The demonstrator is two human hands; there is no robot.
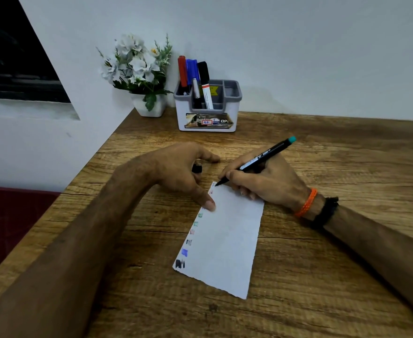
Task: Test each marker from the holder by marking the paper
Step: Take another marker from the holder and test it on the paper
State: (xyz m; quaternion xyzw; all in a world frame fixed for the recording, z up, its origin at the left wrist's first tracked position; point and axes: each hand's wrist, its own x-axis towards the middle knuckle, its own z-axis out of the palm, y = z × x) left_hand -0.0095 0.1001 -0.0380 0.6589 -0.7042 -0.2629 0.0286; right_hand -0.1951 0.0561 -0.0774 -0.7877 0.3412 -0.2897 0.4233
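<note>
A white strip of paper [227, 242] lies on the wooden table [322, 264], with several coloured test marks down its left edge. My right hand [261, 181] grips a black marker [256, 162] with a teal end, its tip touching the paper's top left corner. My left hand [178, 172] presses its thumb on the paper's left edge and holds a black cap [197, 169] in curled fingers. The grey and white holder [209, 108] stands at the back of the table with red, blue and black markers [195, 76] in it.
A white pot of artificial flowers [139, 74] stands left of the holder against the wall. The table's left edge runs diagonally beside a dark red surface [10, 220]. Bare wood lies right of the paper.
</note>
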